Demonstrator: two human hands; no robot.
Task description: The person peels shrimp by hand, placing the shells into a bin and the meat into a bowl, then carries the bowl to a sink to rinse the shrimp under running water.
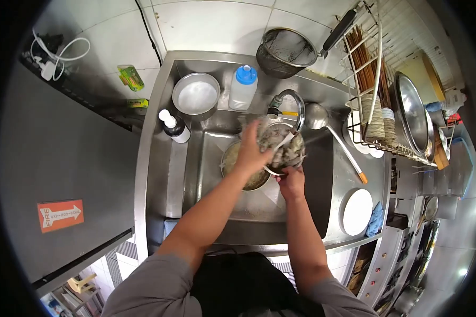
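In the head view my right hand [291, 182] grips the near rim of a bowl [272, 170] held tilted under the faucet. Heaped inside are wet grey pieces that look like raw shrimp [285, 148]. At the bowl's left side is my left hand [253, 152], its fingers stretched out and partly blurred; a grey smear beside the fingertips cannot be made out. Lower in the sink, partly behind my left hand, stands a metal pot [256, 185] with cloudy liquid. The curved faucet [300, 108] arches over the bowl and hides part of its contents.
Around the sink [232, 214] stand a steel pot [197, 98], a blue-capped bottle [243, 90], a dark pump bottle [175, 128] and a mesh strainer [285, 53]. At right are a ladle [346, 145], a white round lid [357, 211], a blue cloth [375, 219] and a wire rack [375, 113].
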